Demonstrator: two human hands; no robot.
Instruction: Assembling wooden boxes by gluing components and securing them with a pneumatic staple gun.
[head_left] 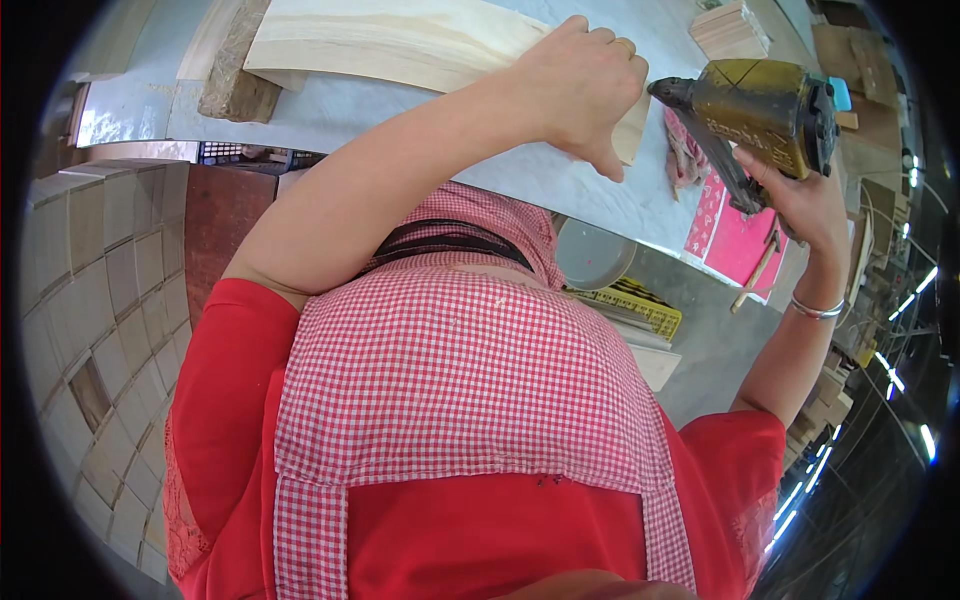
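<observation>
With fastening seemingly unfinished, the right hand (808,208) grasps a nail gun (762,112) right of the board (400,38), whose right end the left hand (588,92) covers, its grip untellable.

pale grained board (400,35) on table (645,200); dark olive nail gun (755,115) tilted near board's right end.

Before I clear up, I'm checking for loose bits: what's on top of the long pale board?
The left hand and forearm hide part of its right end; left of them the board shows bare wood. Anything beneath the hand is covered.
</observation>
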